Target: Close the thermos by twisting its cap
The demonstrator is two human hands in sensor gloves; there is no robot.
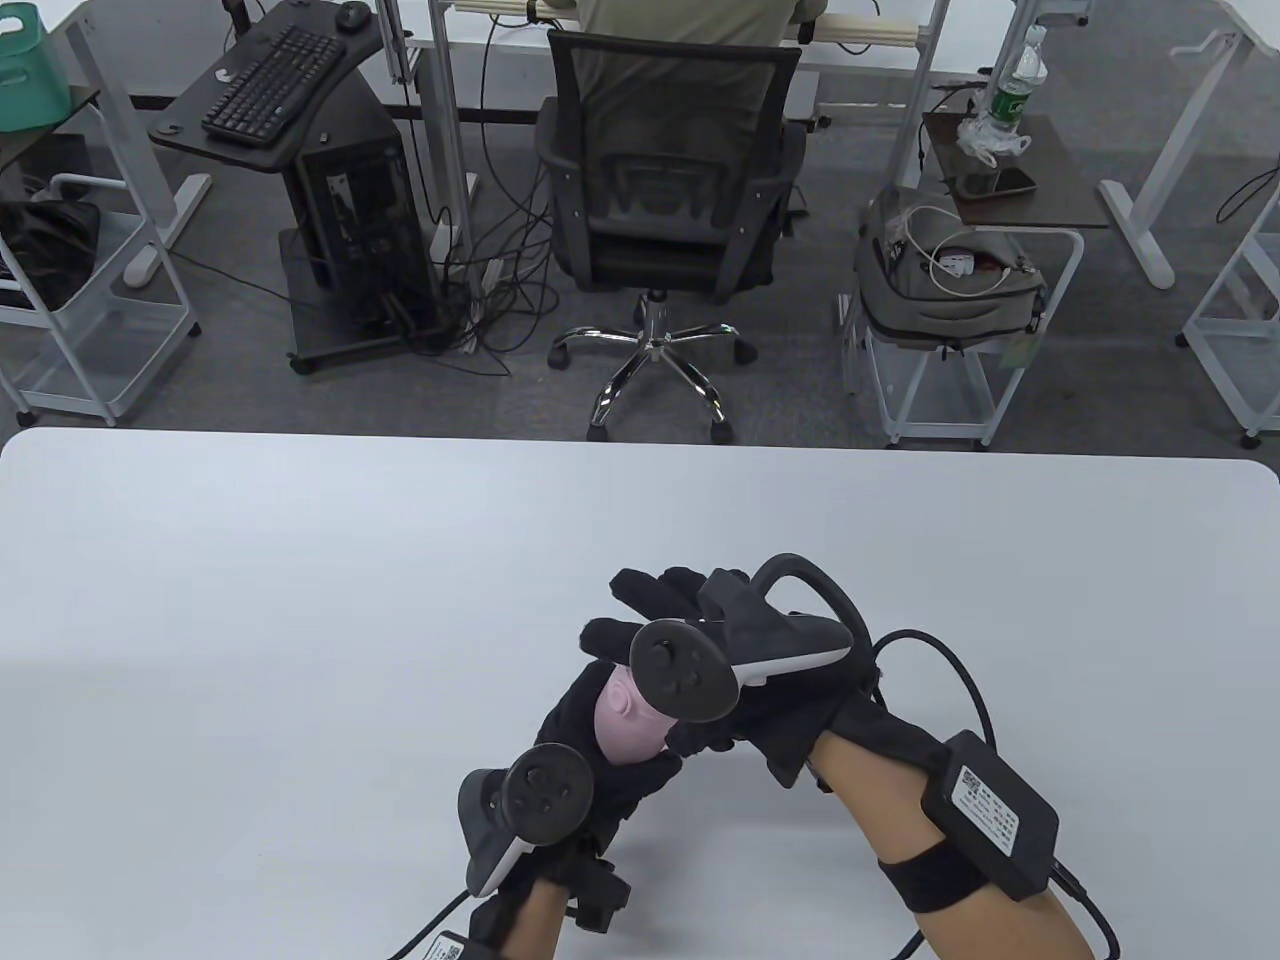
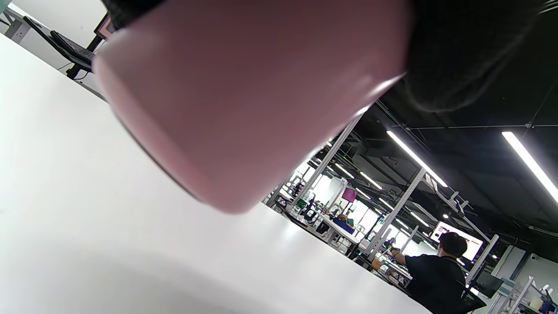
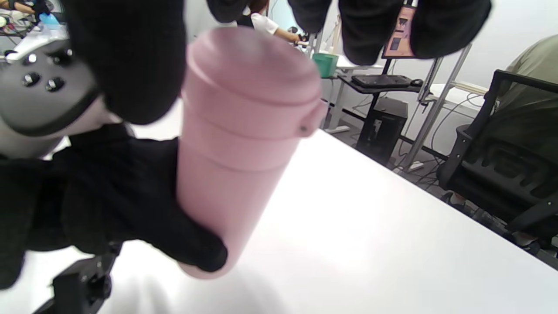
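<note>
A pink thermos [image 1: 628,722] with its pink cap [image 3: 250,83] on top is held tilted near the table's front middle. My left hand [image 1: 590,745] grips the body from the left, with its fingers [image 3: 130,196] wrapped around the body. In the left wrist view the thermos base [image 2: 244,100] fills the frame, just above the table. My right hand [image 1: 665,600] hovers over the cap, fingers spread. Its thumb [image 3: 128,61] is beside the cap's left side and the other fingers [image 3: 370,30] stand apart from the cap. The tracker hides most of the cap in the table view.
The white table [image 1: 300,620] runs wide to both sides. Beyond its far edge stand an office chair [image 1: 665,190], a keyboard desk [image 1: 270,85] and a cart with a grey bag [image 1: 945,285].
</note>
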